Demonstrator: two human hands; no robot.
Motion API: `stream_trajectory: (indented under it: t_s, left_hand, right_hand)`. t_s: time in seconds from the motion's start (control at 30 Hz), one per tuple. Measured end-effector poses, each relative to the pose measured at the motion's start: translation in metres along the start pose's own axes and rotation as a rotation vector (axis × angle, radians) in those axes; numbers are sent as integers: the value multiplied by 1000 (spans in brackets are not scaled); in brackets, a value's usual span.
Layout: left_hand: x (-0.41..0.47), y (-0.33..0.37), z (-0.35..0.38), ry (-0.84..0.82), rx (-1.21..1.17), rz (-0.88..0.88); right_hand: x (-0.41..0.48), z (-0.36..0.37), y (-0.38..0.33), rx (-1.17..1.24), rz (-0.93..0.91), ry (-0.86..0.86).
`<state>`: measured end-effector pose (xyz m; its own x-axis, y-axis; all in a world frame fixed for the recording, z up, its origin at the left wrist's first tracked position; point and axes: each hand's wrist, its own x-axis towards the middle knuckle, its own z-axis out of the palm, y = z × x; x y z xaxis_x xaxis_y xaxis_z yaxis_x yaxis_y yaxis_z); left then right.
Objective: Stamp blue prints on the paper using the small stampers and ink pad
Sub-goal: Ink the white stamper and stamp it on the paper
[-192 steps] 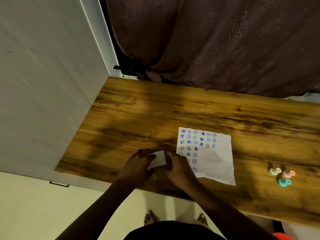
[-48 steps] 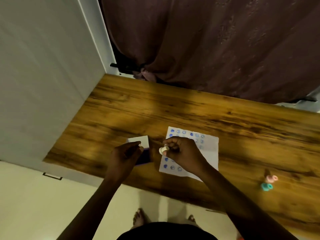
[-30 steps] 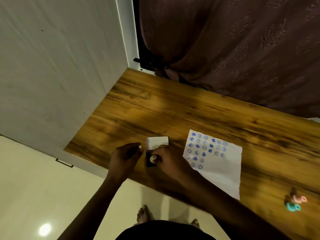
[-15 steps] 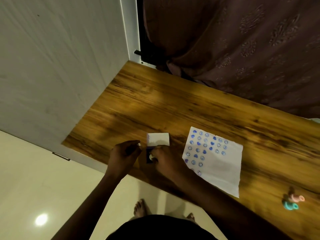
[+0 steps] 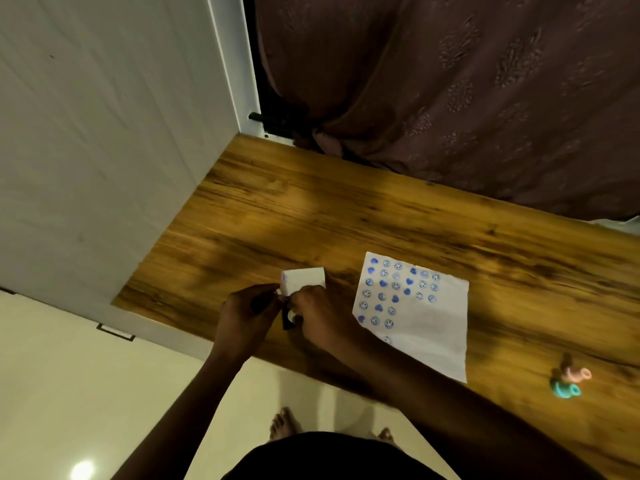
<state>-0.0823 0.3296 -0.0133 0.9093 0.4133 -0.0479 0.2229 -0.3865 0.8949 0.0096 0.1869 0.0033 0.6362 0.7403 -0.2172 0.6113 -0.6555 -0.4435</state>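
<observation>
A white paper (image 5: 433, 323) with several blue smiley and heart prints lies on the wooden table (image 5: 346, 209). To its left sits the ink pad (image 5: 287, 318), its white lid (image 5: 304, 278) flipped up behind it. My right hand (image 5: 318, 317) pinches a small pale stamper (image 5: 293, 317) down on the dark pad. My left hand (image 5: 247, 313) holds the pad's left side, fingers on its edge. A pink stamper (image 5: 576, 374) and a teal stamper (image 5: 564, 389) lie at the table's right.
A white wall panel (image 5: 104, 150) borders the table's left end. A dark maroon curtain (image 5: 450, 81) hangs behind the far edge. The table's near edge runs just below my hands, with pale floor and bare feet (image 5: 284, 422) beneath.
My right hand brought the stamper from over the paper to the ink pad and keeps it there. The view shifted, so the paper sits further right in frame.
</observation>
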Motion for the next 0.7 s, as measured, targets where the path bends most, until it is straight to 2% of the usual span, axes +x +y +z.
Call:
stream_trajectory:
  t_s: [0.07, 0.2, 0.3, 0.5, 0.7]
  left_hand:
    - [0, 5, -1, -20, -18, -51]
    - [2, 9, 7, -8, -34, -46]
    - [2, 12, 19, -25, -54, -69]
    - [2, 24, 40, -103, -20, -53]
    - [4, 24, 52, -110, -41, -70]
  right_hand:
    - [-7, 0, 8, 95, 17, 94]
    - [-27, -16, 33, 334, 56, 267]
    - [-49, -32, 67, 385, 150, 346]
    - [-87, -46, 132, 126, 389, 387]
    - [-96, -37, 155, 9, 467, 331]
